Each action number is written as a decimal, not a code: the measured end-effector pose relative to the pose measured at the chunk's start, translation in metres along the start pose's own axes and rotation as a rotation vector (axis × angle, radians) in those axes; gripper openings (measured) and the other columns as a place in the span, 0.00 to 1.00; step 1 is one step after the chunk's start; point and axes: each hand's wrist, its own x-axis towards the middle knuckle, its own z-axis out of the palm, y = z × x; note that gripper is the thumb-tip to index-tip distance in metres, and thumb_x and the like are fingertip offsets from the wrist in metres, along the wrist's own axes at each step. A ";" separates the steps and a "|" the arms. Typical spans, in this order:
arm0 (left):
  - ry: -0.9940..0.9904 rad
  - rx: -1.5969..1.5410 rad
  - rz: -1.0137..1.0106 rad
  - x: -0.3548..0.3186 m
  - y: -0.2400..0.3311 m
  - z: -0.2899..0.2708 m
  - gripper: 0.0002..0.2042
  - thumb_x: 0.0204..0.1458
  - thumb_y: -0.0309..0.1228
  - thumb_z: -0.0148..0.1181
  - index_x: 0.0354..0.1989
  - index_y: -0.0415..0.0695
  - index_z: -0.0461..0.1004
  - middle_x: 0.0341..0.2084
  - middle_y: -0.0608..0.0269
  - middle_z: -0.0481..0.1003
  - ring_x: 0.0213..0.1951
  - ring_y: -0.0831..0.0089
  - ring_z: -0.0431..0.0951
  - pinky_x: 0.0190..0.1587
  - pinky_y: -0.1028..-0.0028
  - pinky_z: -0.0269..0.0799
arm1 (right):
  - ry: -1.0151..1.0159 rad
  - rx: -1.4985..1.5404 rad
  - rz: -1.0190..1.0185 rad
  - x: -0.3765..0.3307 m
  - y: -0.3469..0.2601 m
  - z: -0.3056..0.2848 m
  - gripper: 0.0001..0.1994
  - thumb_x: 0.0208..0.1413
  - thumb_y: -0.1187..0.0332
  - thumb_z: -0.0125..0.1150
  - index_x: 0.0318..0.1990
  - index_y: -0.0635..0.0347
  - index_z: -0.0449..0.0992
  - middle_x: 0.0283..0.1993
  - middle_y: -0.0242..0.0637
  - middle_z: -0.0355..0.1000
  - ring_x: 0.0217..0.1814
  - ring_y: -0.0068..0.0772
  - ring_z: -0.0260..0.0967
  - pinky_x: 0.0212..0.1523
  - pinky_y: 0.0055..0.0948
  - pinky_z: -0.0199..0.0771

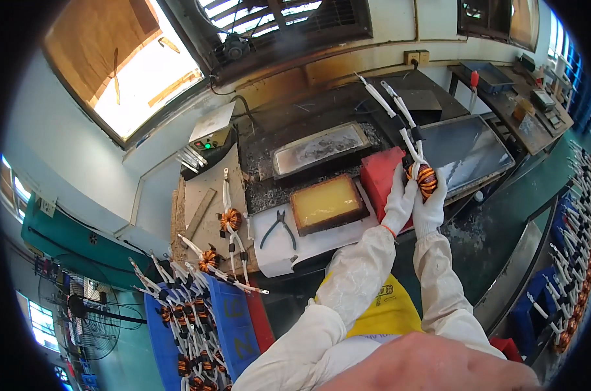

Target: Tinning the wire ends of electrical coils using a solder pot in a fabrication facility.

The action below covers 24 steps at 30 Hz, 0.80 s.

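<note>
My left hand [399,203] and right hand [431,210] grasp the coil [427,181]; long axis slants, white leads [407,120] pointing far-left.

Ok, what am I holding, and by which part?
A wound orange-and-black coil with white leads: your left hand and right hand hold the coil itself, from either side.

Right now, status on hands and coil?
Left hand, right hand: holding orange coil. White leads extending away. Red block close by left hand.
</note>
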 end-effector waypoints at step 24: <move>-0.031 -0.146 -0.048 0.001 0.001 -0.005 0.32 0.62 0.33 0.54 0.72 0.39 0.50 0.65 0.47 0.62 0.67 0.61 0.62 0.68 0.67 0.56 | -0.010 -0.043 0.019 -0.001 -0.013 -0.005 0.32 0.56 0.75 0.62 0.68 0.58 0.57 0.63 0.49 0.64 0.64 0.46 0.66 0.63 0.34 0.65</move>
